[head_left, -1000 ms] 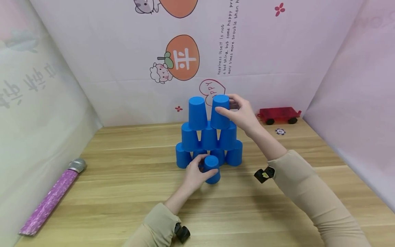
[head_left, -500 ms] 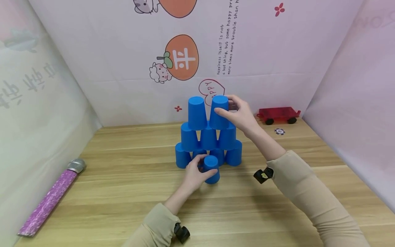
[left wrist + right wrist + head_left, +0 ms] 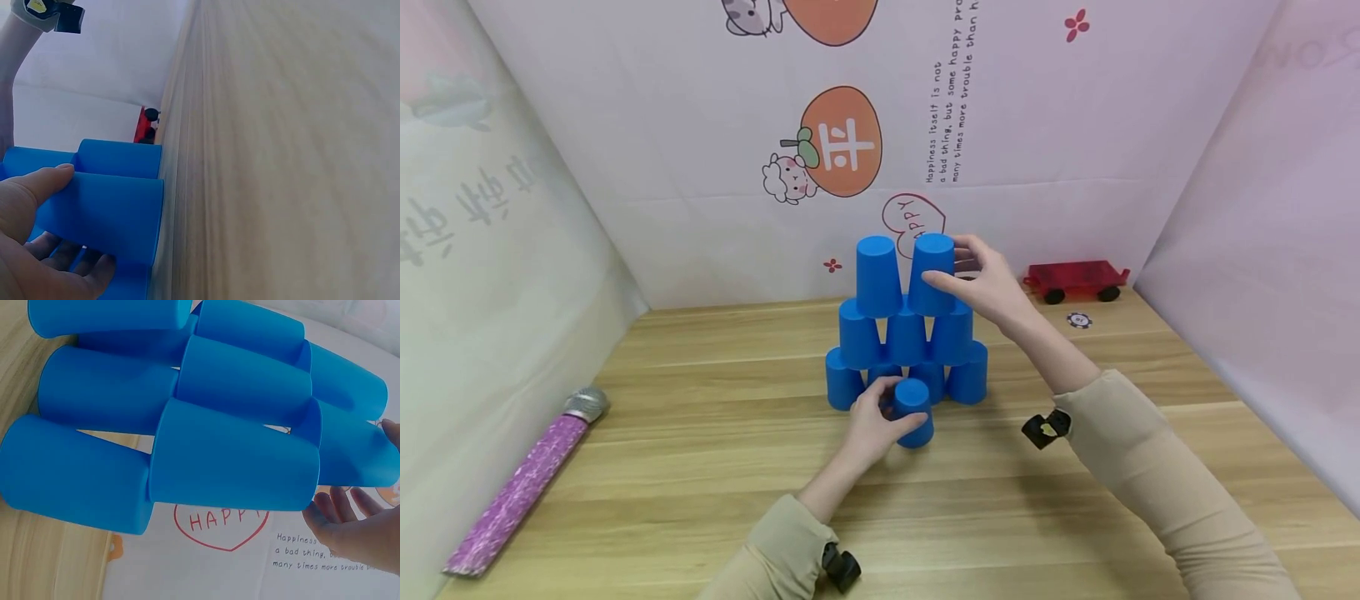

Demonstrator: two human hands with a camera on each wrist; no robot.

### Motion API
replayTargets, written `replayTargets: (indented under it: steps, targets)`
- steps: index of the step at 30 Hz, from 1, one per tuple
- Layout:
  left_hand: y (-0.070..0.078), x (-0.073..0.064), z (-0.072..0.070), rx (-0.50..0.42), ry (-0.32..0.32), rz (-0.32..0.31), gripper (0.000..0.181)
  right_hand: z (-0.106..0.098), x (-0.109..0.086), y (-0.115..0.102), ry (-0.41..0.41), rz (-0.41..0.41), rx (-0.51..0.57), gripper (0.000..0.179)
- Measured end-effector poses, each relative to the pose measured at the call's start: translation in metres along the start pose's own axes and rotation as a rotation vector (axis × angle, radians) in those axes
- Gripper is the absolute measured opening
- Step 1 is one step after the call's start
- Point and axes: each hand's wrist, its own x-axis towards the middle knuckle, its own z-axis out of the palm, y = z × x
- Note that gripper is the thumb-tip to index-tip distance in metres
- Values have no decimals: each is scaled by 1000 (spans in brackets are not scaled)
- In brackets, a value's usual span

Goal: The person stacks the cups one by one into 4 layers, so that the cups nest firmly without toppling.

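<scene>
A pyramid of upside-down blue cups stands on the wooden table in the head view, with several in the bottom row, three in the middle row and two on top. My right hand (image 3: pixel 992 287) holds the right top cup (image 3: pixel 931 302), thumb across its front and fingers behind. Beside it stands the left top cup (image 3: pixel 877 279). In front of the bottom row, my left hand (image 3: pixel 872 429) grips a separate upside-down blue cup (image 3: pixel 912 393) between thumb and fingers. The left wrist view shows this cup (image 3: pixel 112 206) close to the stacked ones.
A pink microphone (image 3: pixel 523 483) lies at the left of the table (image 3: pixel 700 500). At the back right are a red toy wagon (image 3: pixel 1075 277) and a small poker chip (image 3: pixel 1079 320). A printed cloth wall (image 3: pixel 1037 125) rises directly behind the stack.
Both hands stay at their cups, and the stack keeps its shape. The right hand's cup shows only a very slight shift, along with a small drift of the whole head view.
</scene>
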Motion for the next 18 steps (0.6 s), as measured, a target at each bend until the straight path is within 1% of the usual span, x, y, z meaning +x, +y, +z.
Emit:
replayTargets:
  steps: [7, 11, 14, 18]
  targets:
    - [-2, -2, -4, 6, 14, 9, 52, -6, -3, 10, -22, 27, 8, 72]
    - [-4, -3, -8, 5, 18, 15, 51, -12, -7, 18, -40, 55, 11, 75]
    - [-2, -5, -12, -8, 16, 6, 51, -18, -12, 27, -61, 75, 26, 76]
    - [4, -8, -22, -30, 13, -7, 51, -28, -20, 41, -97, 95, 68, 77]
